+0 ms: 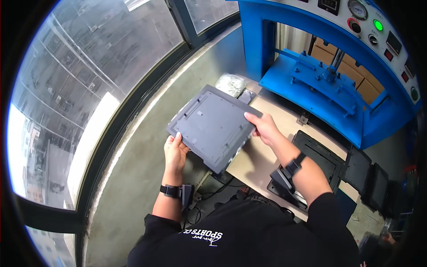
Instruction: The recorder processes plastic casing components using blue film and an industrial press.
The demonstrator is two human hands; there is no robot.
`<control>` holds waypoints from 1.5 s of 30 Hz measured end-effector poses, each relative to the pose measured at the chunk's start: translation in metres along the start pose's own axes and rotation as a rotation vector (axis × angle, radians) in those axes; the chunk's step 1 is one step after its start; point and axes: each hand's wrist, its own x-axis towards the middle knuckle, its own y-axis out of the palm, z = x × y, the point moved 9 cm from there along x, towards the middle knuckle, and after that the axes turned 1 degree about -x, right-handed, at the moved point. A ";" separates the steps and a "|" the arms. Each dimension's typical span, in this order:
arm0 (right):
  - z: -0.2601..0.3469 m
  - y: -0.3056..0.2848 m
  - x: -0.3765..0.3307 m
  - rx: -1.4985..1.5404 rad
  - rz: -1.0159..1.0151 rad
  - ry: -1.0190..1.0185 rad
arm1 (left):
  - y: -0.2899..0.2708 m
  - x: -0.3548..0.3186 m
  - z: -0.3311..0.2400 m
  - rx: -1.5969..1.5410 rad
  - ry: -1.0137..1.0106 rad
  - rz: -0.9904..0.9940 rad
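Up in front of me I hold a flat dark grey panel [213, 127], rectangular and tilted, which looks like the underside of a laptop. Small slots, clips and a vented edge show on its face. My left hand [176, 152] is closed on its lower left corner, thumb on top and fingers curled beneath. At the right corner, my right hand [265, 127] grips the edge the same way. What lies under the panel is hidden. A black plastic frame [318, 155] rests on the worktable right of my right forearm.
A blue press [311, 89] with gauge and buttons stands at the back right. The pale worktable [253, 167] runs below it. Clear plastic wrap [231, 83] lies behind the panel. More black casings [376, 187] sit far right. A window wall [133, 120] curves along the left.
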 end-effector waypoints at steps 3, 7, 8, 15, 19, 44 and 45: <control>0.006 0.006 0.034 -0.194 -0.177 -0.127 | -0.026 0.024 -0.010 0.151 0.020 -0.069; 0.003 -0.004 0.050 -0.751 -0.343 -0.397 | -0.051 0.038 0.003 0.361 -0.010 -0.184; -0.006 -0.014 0.057 -0.899 -0.328 -0.314 | -0.040 0.040 0.008 0.569 -0.058 -0.139; -0.005 -0.031 -0.005 -0.572 -0.197 -0.431 | -0.003 -0.007 -0.049 1.374 0.445 -0.339; -0.018 -0.099 -0.117 -0.659 -0.288 -0.430 | 0.100 -0.055 -0.041 1.052 0.617 0.051; -0.424 -0.037 -0.582 -0.066 -1.576 0.782 | 0.388 -0.350 0.281 1.233 0.855 2.576; -0.459 0.028 -0.589 -0.023 -1.699 0.904 | 0.387 -0.363 0.277 1.318 0.773 2.586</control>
